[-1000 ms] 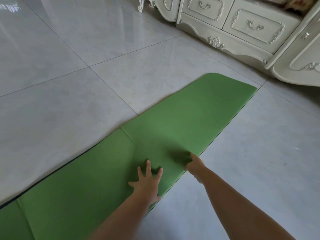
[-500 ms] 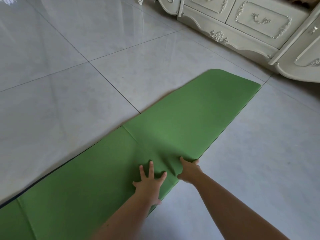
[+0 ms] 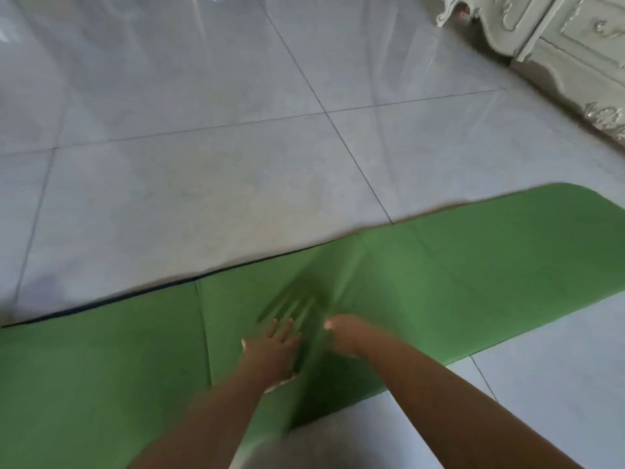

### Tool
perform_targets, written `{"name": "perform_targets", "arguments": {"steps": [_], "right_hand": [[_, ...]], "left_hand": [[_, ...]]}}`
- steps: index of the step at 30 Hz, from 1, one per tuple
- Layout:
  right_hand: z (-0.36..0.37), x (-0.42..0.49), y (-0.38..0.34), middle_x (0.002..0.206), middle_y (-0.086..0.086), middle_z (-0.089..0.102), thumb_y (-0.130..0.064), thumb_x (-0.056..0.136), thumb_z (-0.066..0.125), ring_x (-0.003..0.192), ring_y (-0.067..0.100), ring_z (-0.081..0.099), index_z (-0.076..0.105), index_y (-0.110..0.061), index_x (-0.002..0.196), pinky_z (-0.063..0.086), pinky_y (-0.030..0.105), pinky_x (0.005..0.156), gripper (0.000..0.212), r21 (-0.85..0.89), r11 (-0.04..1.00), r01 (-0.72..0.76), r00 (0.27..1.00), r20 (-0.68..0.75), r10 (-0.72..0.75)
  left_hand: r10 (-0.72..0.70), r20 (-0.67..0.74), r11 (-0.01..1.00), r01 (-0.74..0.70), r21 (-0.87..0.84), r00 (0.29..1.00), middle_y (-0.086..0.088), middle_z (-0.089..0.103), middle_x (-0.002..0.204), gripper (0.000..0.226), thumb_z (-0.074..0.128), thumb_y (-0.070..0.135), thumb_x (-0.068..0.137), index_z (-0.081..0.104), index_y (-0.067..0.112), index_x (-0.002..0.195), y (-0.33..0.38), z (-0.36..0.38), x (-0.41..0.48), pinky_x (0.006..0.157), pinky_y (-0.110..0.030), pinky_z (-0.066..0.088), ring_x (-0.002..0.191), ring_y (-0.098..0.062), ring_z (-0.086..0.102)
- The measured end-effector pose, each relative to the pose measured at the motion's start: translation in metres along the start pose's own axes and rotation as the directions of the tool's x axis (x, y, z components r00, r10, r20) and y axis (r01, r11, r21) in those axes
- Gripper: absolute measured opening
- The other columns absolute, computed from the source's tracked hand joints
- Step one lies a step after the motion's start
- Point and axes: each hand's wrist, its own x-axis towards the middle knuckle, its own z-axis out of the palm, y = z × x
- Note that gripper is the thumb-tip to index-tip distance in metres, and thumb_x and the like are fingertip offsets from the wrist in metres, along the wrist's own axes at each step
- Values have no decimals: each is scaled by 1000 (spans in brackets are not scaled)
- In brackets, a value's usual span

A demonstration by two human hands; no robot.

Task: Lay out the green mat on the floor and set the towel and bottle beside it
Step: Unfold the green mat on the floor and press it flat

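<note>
Pinning, likely, the green mat (image 3: 473, 282) unrolled across the floor (image 3: 203, 164) under a flat, splayed left hand (image 3: 274, 350) to smooth a ripple, right hand (image 3: 345, 336) curled just beside (pinching mat or nothing, too blurred to tell).

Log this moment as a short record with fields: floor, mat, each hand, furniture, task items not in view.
floor: glossy grey tiles
green mat: spread lengthwise on the floor, fold creases showing
left hand: flat on the mat, fingers straight and spread
right hand: on the mat beside the left hand, blurred; grip unclear
cabinet: white, carved, at the top right, apart from the mat
not in view: towel, bottle
</note>
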Motion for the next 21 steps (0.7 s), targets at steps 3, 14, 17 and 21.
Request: {"name": "perform_targets", "arguments": {"steps": [3, 14, 17, 21], "right_hand": [[8, 4, -45, 147, 16, 36, -15, 95, 49, 134, 27, 38, 32, -5, 144, 33, 34, 109, 53, 15, 995, 98, 994, 47, -98], [70, 3, -184, 135, 14, 45, -14, 89, 53, 108, 24, 56, 41, -11, 136, 50, 37, 92, 49, -194, 907, 373, 926, 129, -354], [92, 0, -210, 142, 18, 34, -20, 88, 55, 125, 32, 43, 39, -11, 137, 43, 41, 101, 51, -297, 858, 419, 907, 168, -385], [120, -5, -233, 151, 22, 15, -31, 86, 60, 135, 38, 26, 32, -15, 139, 34, 46, 106, 62, -480, 744, 464, 884, 205, -419]], "left_hand": [[-159, 2, 986, 159, -55, 987, 2, -10, 159, 79, 52, 49, 89, 6, 27, 150, -42, 14, -39, 106, -61, 30, 146, -25, 3], [-539, 183, 752, 568, -336, 822, -6, -8, 159, 84, 56, 48, 87, 2, 33, 150, -106, 98, -173, 108, -61, 26, 145, -31, 7], [-632, 253, 613, 672, -415, 733, -11, -11, 158, 84, 55, 49, 88, 1, 34, 150, -108, 116, -197, 107, -61, 27, 145, -36, 2], [-729, 338, 407, 774, -485, 595, -17, -10, 156, 81, 52, 52, 89, 1, 35, 149, -113, 143, -225, 105, -60, 31, 143, -42, 4]]}}
